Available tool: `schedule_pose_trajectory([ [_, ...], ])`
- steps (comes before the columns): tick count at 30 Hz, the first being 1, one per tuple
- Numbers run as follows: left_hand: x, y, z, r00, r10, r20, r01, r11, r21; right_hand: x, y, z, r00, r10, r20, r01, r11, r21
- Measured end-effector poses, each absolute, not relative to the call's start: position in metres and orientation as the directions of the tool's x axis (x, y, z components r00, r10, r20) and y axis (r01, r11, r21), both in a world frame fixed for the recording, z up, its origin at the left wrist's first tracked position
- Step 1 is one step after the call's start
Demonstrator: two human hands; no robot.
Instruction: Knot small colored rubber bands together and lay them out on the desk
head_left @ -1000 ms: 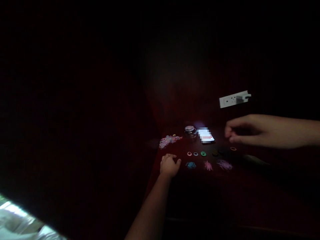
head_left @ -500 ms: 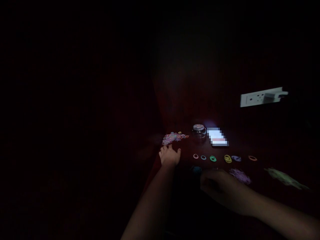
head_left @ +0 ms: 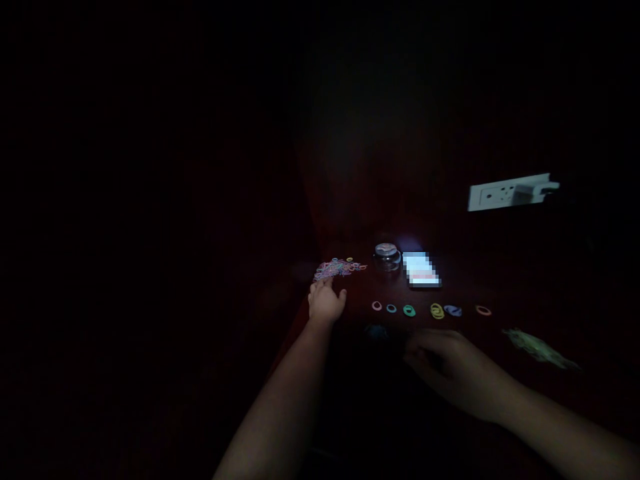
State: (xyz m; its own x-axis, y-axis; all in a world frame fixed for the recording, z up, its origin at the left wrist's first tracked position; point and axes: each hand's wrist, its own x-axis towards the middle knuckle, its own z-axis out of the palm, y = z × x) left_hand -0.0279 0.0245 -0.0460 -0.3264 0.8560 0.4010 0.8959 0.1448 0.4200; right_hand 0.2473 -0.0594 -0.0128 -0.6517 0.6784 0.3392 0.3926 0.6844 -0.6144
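My left hand (head_left: 327, 303) lies flat with its fingers spread, the fingertips at the near edge of a pile of small multicoloured rubber bands (head_left: 336, 268). My right hand (head_left: 450, 363) is closed, thumb and fingers curled together; whatever is between them is hidden in the dark. Beyond it runs a row of rubber bands: pink (head_left: 377, 306), light blue (head_left: 391, 309), green (head_left: 409, 311), yellow (head_left: 437, 311), purple (head_left: 453, 311) and orange (head_left: 483, 311). A dim dark-blue heap (head_left: 377, 332) sits left of my right hand, and a pale green heap of bands (head_left: 540, 348) to its right.
A round lidded clear jar (head_left: 387, 257) stands behind the row, beside a lit phone (head_left: 421, 269) with a blurred screen. On the back wall is a white socket panel (head_left: 507, 192) with a plug in it. Much of the surroundings is too dark to make out.
The whole view has shifted slightly, so things sit further left. Relative to the table, my right hand has moved right and now covers the purple heap. My left hand stays by the pile.
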Motion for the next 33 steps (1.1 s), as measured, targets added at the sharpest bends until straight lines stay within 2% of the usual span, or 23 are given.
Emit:
schedule_pose_trajectory([
  [2,-0.030,0.020,-0.043,-0.260,0.827,0.498,0.873,-0.019,0.487,0.251,-0.053,-0.011,-0.611,0.693,0.383,0.413,0.692,-0.592],
  [5,-0.028,0.013,-0.034,-0.243,0.772,0.587,0.740,-0.243,0.627,0.256,-0.042,-0.010,-0.537,0.724,0.433,0.451,0.680,-0.578],
  [7,-0.022,0.009,-0.027,-0.294,0.758,0.583,0.645,-0.293,0.706,0.259,-0.036,-0.010,-0.502,0.738,0.450,0.470,0.670,-0.575],
  [9,-0.012,0.005,-0.020,-0.311,0.745,0.590,0.594,-0.333,0.733,0.260,-0.033,-0.012,-0.485,0.746,0.457,0.480,0.664,-0.573],
  [15,0.024,-0.007,-0.014,-0.129,0.743,0.657,0.546,-0.500,0.673,0.258,-0.028,-0.017,-0.445,0.756,0.480,0.478,0.654,-0.586],
  [21,0.047,-0.017,-0.015,-0.033,0.772,0.635,0.452,-0.555,0.698,0.256,-0.024,-0.020,-0.390,0.760,0.520,0.454,0.650,-0.609],
  [25,0.053,-0.021,-0.014,0.080,0.748,0.659,0.413,-0.626,0.661,0.255,-0.025,-0.019,-0.382,0.722,0.577,0.396,0.692,-0.604],
  [33,0.060,-0.030,-0.007,0.215,0.705,0.676,0.368,-0.699,0.612,0.256,-0.028,-0.016,-0.354,0.744,0.567,0.325,0.667,-0.671],
])
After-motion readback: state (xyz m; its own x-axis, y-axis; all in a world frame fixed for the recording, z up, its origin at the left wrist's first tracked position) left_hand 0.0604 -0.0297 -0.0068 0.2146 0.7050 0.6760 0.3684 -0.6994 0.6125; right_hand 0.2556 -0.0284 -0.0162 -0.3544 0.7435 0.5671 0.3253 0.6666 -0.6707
